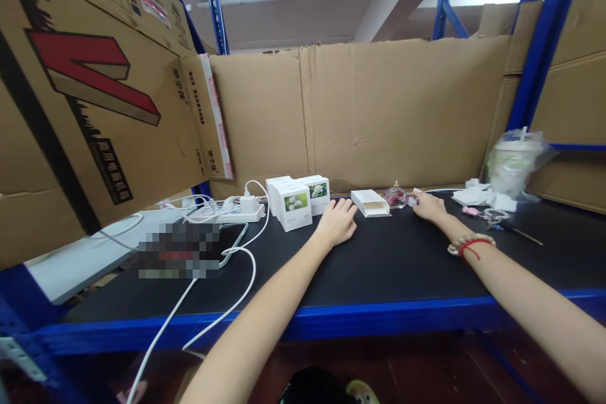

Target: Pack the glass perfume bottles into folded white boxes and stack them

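My left hand (pixel 337 222) rests on the black tabletop with loosely bent fingers, holding nothing. On its left stand several small white boxes (pixel 297 207) with flower pictures. An open-ended white box (pixel 370 203) lies flat to its right. A round, pinkish glass bottle (pixel 396 196) with a gold-coloured top sits between that box and my right hand (pixel 427 207). The right fingers are closed on a small white piece (pixel 411 199) beside the bottle; its kind is partly hidden by the fingers.
A screen device (pixel 189 249), white cables and a power strip (pixel 258 213) occupy the left. Crumpled white paper (pixel 473 194), keys (pixel 495 216) and a bagged drink cup (pixel 514 164) stand at right. Cardboard (pixel 402 113) walls the back; a blue beam (pixel 379 317) edges the front.
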Motion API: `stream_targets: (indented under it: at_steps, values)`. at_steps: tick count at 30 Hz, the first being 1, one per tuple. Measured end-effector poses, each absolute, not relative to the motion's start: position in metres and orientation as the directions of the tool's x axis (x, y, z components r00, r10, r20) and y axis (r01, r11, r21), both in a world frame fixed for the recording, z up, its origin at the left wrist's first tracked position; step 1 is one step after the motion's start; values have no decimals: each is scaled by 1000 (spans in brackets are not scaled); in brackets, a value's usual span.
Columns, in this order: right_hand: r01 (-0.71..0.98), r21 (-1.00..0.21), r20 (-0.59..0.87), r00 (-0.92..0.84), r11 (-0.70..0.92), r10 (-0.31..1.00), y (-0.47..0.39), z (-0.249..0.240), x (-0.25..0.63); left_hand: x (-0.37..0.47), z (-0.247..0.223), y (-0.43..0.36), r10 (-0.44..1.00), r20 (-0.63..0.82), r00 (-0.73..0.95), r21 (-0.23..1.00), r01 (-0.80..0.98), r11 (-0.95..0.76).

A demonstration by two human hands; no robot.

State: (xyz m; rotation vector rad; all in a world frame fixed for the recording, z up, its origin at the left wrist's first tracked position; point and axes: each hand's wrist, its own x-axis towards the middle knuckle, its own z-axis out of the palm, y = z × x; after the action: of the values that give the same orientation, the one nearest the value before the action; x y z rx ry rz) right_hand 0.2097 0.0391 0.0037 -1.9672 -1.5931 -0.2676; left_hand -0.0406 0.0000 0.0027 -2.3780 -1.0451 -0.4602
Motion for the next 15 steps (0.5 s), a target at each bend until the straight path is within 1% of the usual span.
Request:
stream_targets:
  at_steps: [2,5,8,11,15]
  values:
    - [942,-325,524,248,-78,815,41,4,209,-42,2,1,615,505,605,-267,788,-555]
    - [925,-378,567,199,37,799,44,4,206,-45,1,3,654,523,547,-209,826,-524]
    - [910,-399,587,159,113,794,44,5,202,-46,1,4,660,526,537,-199,832,-518]
    - [915,-389,585,161,102,795,40,7,200,-45,1,4,655,522,547,-209,826,-523]
    - [915,-403,540,230,8,810,31,14,196,-45,1,3,654,523,547,-213,826,-521]
